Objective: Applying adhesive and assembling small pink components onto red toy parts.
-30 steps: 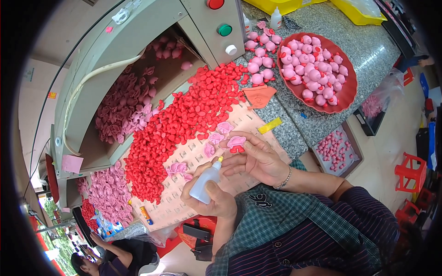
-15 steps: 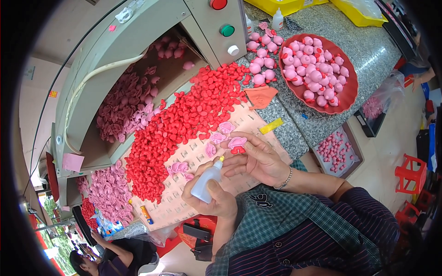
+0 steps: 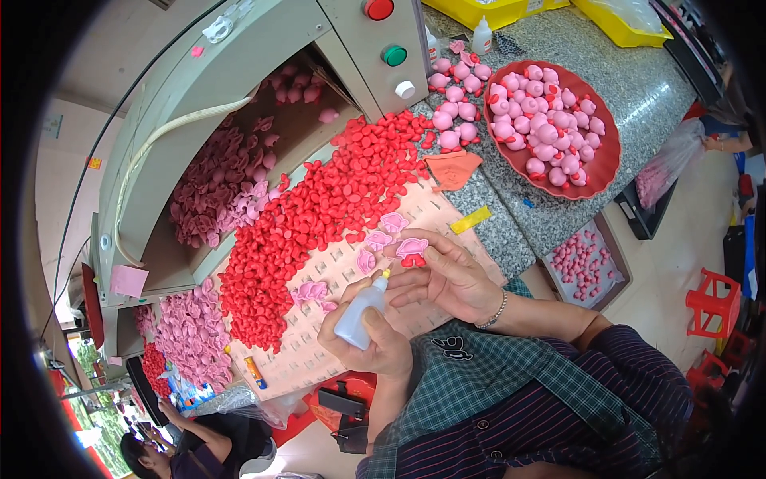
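Observation:
My left hand (image 3: pixel 384 345) is closed round a translucent white squeeze bottle (image 3: pixel 359 321), its yellow-tipped nozzle pointing up toward my other hand. Between thumb and fingers, my right hand (image 3: pixel 461 281) pinches a pink moulded piece (image 3: pixel 412 247) with a red part at its lower edge. The nozzle is just below and left of that piece, apart from it. Loose pink pieces (image 3: pixel 377 239) lie on the peach-coloured mat beside my fingers, and a pink cluster (image 3: pixel 313 292) rests further left. A long heap of small red pieces (image 3: pixel 311 195) runs behind them.
A grey machine (image 3: pixel 159 104) with an open bay full of pink pieces stands behind the heap. At right is a red bowl (image 3: pixel 613 152) of pink-and-red figures. A yellow strip (image 3: pixel 470 219) and a glue-stick-like tube (image 3: pixel 254 372) lie near the mat's edges. Other people work nearby.
The bottle in my left hand has shifted very slightly to the right; my right hand keeps its hold. In the background at right, a clear bag of pink pieces has been lifted by another person.

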### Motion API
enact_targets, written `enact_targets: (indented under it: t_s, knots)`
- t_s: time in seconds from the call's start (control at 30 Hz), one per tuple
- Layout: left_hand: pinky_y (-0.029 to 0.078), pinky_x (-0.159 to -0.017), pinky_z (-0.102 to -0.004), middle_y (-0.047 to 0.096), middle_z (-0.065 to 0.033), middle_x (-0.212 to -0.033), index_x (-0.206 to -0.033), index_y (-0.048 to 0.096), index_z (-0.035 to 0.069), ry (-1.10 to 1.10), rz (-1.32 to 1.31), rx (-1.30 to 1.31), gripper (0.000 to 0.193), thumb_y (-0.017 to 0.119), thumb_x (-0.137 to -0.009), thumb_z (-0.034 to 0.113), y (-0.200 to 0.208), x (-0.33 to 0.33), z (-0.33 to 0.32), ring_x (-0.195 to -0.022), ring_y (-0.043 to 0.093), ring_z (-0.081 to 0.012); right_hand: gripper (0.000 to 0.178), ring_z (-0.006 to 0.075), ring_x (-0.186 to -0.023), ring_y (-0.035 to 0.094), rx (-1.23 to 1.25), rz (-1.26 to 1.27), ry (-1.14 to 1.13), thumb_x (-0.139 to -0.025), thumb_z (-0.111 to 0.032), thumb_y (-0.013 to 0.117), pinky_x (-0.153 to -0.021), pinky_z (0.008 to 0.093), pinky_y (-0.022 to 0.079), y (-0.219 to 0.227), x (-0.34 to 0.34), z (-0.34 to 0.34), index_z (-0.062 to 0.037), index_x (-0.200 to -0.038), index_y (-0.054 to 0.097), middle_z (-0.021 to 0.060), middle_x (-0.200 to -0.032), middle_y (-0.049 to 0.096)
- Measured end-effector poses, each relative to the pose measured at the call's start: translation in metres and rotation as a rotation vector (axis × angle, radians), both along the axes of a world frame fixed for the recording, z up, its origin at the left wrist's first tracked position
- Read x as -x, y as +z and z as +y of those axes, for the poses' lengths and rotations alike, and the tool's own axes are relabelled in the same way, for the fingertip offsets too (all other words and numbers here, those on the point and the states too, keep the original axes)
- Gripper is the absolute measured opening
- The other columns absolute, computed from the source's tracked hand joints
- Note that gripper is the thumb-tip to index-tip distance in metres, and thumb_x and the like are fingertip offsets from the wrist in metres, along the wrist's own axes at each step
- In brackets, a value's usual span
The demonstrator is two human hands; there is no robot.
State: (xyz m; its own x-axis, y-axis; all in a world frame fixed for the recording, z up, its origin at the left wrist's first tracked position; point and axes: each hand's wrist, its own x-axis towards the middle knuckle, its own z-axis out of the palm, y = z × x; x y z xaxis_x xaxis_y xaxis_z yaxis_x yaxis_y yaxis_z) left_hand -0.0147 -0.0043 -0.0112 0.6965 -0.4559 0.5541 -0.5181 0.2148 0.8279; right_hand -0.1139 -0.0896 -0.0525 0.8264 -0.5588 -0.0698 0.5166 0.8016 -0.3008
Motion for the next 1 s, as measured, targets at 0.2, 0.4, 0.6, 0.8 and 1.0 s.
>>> enact_targets:
  t_s: [0.2, 0.4, 0.6, 0.8, 1.0]
  knots:
    - [0.055, -0.083, -0.0380, 0.062, -0.0236, -0.101, -0.112, 0.042, -0.003, -0.009, 0.004, -0.010, 0.025, 0.052, -0.099, 0.016, 0.0022, 0.0014, -0.0015, -0.091, 0.064, -0.0277, 0.043, 0.0381, -0.116, 0.061, 0.014, 0.013, -0.012, -0.105, -0.025, 0.044, -0.091, 0.0528, 0.056, -0.0013, -0.0001, -0.0004, -0.0109, -0.144, 0.034, 0.0194, -0.136, 0.052]
    - [0.054, -0.082, -0.0397, 0.060, -0.0298, -0.101, -0.112, 0.036, -0.002, -0.032, 0.022, -0.009, 0.027, 0.054, -0.097, 0.011, -0.0039, -0.0017, 0.0023, -0.089, 0.064, -0.0298, 0.042, 0.0371, -0.115, 0.062, -0.015, 0.002, -0.005, -0.105, -0.024, 0.043, -0.091, 0.0525, 0.056, -0.0025, -0.0004, -0.0012, -0.0110, -0.144, 0.034, 0.0196, -0.129, 0.057]
    - [0.055, -0.082, -0.0419, 0.059, -0.0289, -0.101, -0.112, 0.035, -0.002, -0.061, 0.055, -0.017, 0.026, 0.054, -0.097, 0.009, -0.0013, 0.0014, 0.0030, -0.089, 0.064, -0.0313, 0.042, 0.0337, -0.113, 0.064, -0.022, 0.023, -0.020, -0.106, -0.024, 0.042, -0.092, 0.0526, 0.056, -0.0046, -0.0003, -0.0002, -0.0098, -0.144, 0.034, 0.0190, -0.128, 0.058]
    - [0.056, -0.083, -0.0426, 0.059, -0.0285, -0.101, -0.112, 0.035, -0.001, -0.077, 0.060, -0.023, 0.025, 0.053, -0.096, 0.005, -0.0008, 0.0015, 0.0027, -0.091, 0.065, -0.0322, 0.041, 0.0322, -0.113, 0.064, 0.002, 0.023, -0.022, -0.106, -0.023, 0.042, -0.092, 0.0517, 0.056, -0.0021, 0.0001, -0.0009, -0.0097, -0.144, 0.035, 0.0185, -0.128, 0.058]
    - [0.053, -0.084, -0.0374, 0.062, -0.0228, -0.101, -0.111, 0.042, -0.002, -0.036, 0.042, -0.021, 0.022, 0.052, -0.098, 0.012, 0.0011, 0.0030, 0.0008, -0.092, 0.063, -0.0268, 0.042, 0.0316, -0.113, 0.064, 0.026, 0.027, -0.024, -0.106, -0.024, 0.043, -0.091, 0.0500, 0.056, -0.0013, -0.0002, -0.0004, -0.0098, -0.144, 0.035, 0.0173, -0.129, 0.057]
